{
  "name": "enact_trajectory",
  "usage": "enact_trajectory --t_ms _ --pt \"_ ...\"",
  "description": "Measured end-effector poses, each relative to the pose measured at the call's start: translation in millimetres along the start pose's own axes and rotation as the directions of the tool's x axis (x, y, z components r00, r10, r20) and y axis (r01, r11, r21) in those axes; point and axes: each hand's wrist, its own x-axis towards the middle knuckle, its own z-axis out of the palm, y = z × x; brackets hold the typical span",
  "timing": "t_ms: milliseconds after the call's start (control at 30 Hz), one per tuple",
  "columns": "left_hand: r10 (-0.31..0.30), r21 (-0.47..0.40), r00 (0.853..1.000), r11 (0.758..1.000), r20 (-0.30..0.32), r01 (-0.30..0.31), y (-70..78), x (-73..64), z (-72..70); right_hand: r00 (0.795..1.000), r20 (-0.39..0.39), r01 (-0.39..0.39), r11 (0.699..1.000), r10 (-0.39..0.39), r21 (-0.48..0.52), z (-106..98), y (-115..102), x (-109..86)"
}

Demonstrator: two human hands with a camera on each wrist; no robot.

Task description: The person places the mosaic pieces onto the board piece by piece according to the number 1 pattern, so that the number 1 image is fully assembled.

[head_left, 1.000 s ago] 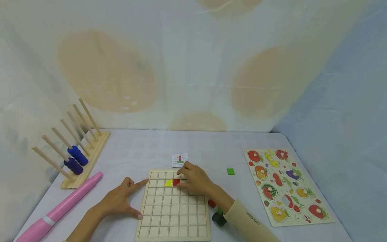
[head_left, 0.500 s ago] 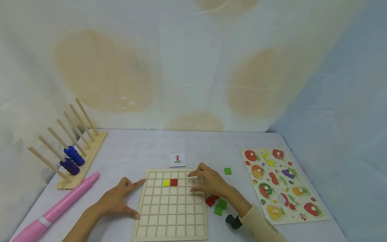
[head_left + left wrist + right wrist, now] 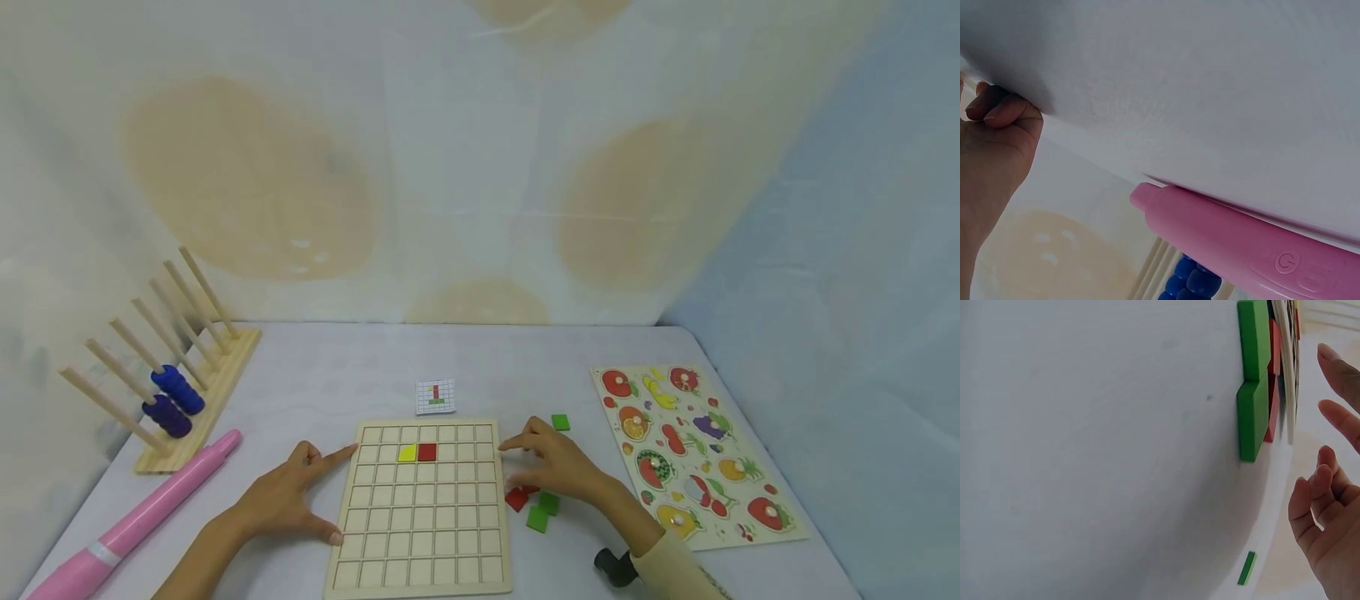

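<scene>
A wooden grid board (image 3: 412, 521) lies flat in the head view, with a yellow tile (image 3: 407, 452) and a red tile (image 3: 427, 452) side by side in its second row. My left hand (image 3: 281, 496) rests at the board's left edge, index finger and thumb spread against it. Just off the right edge is my right hand (image 3: 562, 467), its fingers apart with nothing between them. Beneath and beside that hand lie red tiles (image 3: 517, 499) and green tiles (image 3: 537, 519); the hand partly hides the red ones. Another green tile (image 3: 1247, 568) lies apart from these.
Behind the board is a small pattern card (image 3: 436, 397). On the left stand a wooden peg rack (image 3: 213, 375) with blue and purple beads and a pink pen-shaped device (image 3: 1229, 234). A fruit puzzle board (image 3: 693, 467) lies right, near a small black object (image 3: 615, 568).
My right hand has moved right, away from the red tile on the board, to beyond the board's right edge. Loose red and green tiles have come into view. My left hand stays at the edge.
</scene>
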Motion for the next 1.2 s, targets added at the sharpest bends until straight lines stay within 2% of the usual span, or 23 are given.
enact_trajectory --t_ms 100,300,433,700,900,1200 --pt "0.003 -0.005 1.0 1.0 -0.002 -0.003 -0.8 -0.3 0.7 1.0 -0.001 -0.013 1.0 0.013 -0.001 -2 5 -5.6" --pt "0.009 -0.009 1.0 1.0 -0.008 -0.009 -1.0 -1.4 0.3 0.999 -0.03 0.019 0.999 -0.02 -0.028 -5 14 -17.1" --pt "0.005 -0.003 1.0 1.0 -0.012 -0.005 -2.1 -0.9 1.1 0.999 -0.032 0.013 0.999 -0.014 -0.03 -6 18 -22.2" --pt "-0.017 -0.012 1.0 1.0 0.003 0.017 -2.0 1.5 3.3 1.0 -0.016 0.009 0.999 -0.009 -0.038 -5 24 -27.0" --pt "-0.007 -0.015 1.0 1.0 0.002 0.007 -0.5 1.3 1.5 0.999 -0.032 -0.001 0.999 -0.001 -0.05 -1 25 -28.0" --pt "-0.005 -0.011 1.0 1.0 0.002 0.005 0.3 0.0 0.1 0.996 -0.069 0.042 0.987 -0.053 -0.155 4 25 -27.5"
